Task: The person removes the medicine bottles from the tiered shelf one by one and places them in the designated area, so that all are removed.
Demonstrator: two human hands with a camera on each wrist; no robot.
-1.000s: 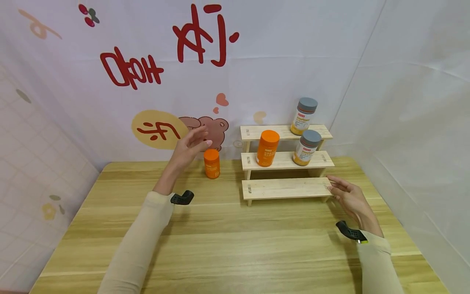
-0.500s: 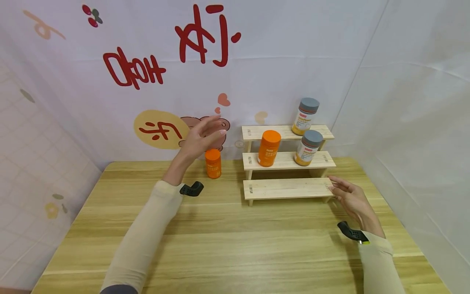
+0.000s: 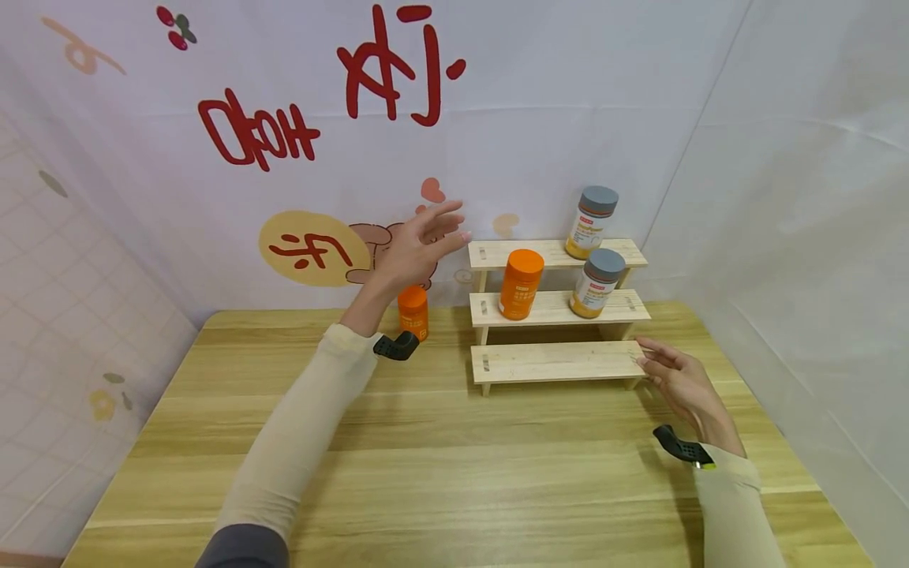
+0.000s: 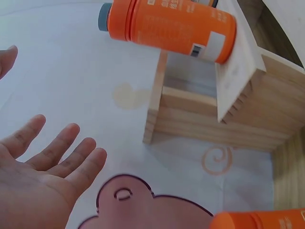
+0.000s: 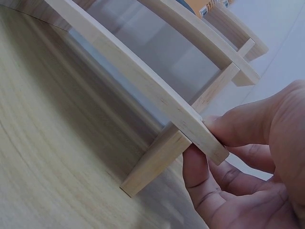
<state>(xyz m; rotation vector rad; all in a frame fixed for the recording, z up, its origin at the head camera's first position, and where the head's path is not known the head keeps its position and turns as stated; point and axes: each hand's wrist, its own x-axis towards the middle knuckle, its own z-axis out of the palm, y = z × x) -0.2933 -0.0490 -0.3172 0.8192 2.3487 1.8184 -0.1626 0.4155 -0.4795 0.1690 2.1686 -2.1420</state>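
Observation:
My left hand (image 3: 419,251) hovers with extended, spread fingers just left of the three-step wooden rack (image 3: 554,363) and holds nothing. In the left wrist view, the same hand (image 4: 47,171) shows a bare palm. An orange jar (image 3: 521,285) on the middle step is the nearest one ahead of it. Below its wrist, a smaller orange jar (image 3: 414,312) stands on the table, partly covered by the wrist strap. My right hand (image 3: 683,385) pinches the right end of the lowest step; in the right wrist view, the thumb lies above the board (image 5: 190,126) and fingers below.
A grey-lidded jar (image 3: 599,282) shares the middle step with the orange one. Another grey-lidded jar (image 3: 592,222) stands on the top step. A printed white cloth (image 3: 554,95) hangs behind the wooden table (image 3: 497,473).
My left hand has moved right and slightly up, from above the smaller orange jar toward the rack. The right hand keeps its hold on the lowest step. The jars have not moved.

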